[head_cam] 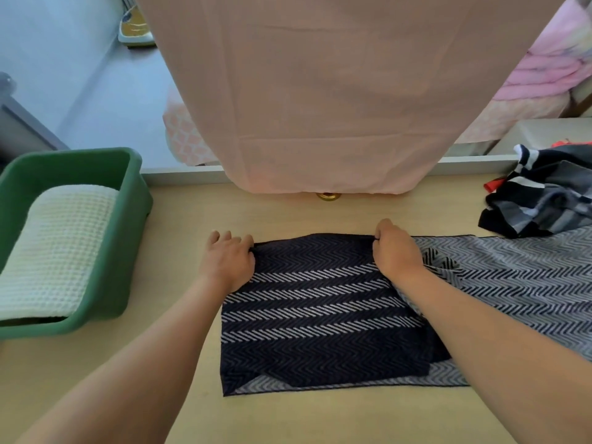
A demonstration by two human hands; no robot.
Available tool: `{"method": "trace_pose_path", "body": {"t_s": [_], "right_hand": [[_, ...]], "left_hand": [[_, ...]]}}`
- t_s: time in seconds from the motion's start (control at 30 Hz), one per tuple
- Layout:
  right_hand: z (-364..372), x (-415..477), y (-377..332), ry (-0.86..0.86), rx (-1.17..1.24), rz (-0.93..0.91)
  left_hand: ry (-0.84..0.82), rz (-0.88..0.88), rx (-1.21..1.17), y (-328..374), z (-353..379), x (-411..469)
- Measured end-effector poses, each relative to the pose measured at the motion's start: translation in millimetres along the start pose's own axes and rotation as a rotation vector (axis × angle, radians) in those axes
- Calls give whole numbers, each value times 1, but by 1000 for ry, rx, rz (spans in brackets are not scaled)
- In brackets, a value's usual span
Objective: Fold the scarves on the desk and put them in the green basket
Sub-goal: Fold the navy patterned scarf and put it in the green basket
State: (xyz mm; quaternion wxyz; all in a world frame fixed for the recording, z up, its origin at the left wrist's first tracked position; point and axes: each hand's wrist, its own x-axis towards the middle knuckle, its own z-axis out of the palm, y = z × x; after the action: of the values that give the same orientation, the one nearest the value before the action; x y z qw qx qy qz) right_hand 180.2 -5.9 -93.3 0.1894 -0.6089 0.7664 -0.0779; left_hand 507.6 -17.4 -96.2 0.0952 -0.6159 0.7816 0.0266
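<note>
Pale wood desk (288, 418); navy herringbone scarf (320, 315) mid-desk, part folded, far corners pinched by left hand (227, 261) and right hand (397, 254). Green basket (131, 219) at left edge, holding cream waffle cloth (57, 245). Striped scarves (544, 193) heaped far right. Pink cloth (336, 91) hanging beyond.

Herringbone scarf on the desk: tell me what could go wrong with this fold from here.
1. The folded flap of the herringbone scarf lies askew, a grey layer peeking out along the near edge; the fold may end crooked.
2. Its unfolded tail runs right, close to the striped scarf pile, and may drag it.
3. The cream cloth fills much of the green basket, so room may be tight.
</note>
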Motion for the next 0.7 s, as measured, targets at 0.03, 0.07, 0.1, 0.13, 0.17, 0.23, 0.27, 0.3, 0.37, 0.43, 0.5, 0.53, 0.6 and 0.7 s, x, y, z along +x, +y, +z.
{"method": "trace_pose_path", "body": {"t_s": [0.03,0.07,0.1,0.13,0.17,0.23,0.27,0.3,0.37,0.43,0.5,0.53,0.6,0.7], "right_hand": [[2,2,-1,19,-13,1],[4,3,-2,39,-18,9],[5,4,-5,55,-16,18],[7,4,-7,65,-18,22],[10,4,-9,65,-34,21],[18,-1,-11,60,-100,-19],[23,-6,-12,64,-139,-85],[28,-11,-14,63,-173,-178],[37,-23,-20,32,-224,-391],[47,-36,-27,-116,-253,-521],[57,-47,-33,-260,-265,-495],[59,-50,-35,-287,-282,-454],[60,-56,-40,-294,-330,-387],[58,-70,-45,-258,-324,-399]], "left_hand": [[27,-3,17,-1,0,2],[47,-25,19,-2,0,5],[48,-59,21,-3,-1,7],[33,-100,34,-5,-3,9],[10,-139,59,-7,-2,10],[-33,-208,113,-11,1,10],[-35,-237,116,-13,3,9],[-6,-261,99,-14,5,6],[129,-264,13,-13,9,-1],[259,-118,-181,-8,14,-12],[226,95,-353,0,21,-30],[143,153,-384,3,25,-40],[-83,141,-340,0,38,-56],[-253,54,-169,-15,49,-67]]}}
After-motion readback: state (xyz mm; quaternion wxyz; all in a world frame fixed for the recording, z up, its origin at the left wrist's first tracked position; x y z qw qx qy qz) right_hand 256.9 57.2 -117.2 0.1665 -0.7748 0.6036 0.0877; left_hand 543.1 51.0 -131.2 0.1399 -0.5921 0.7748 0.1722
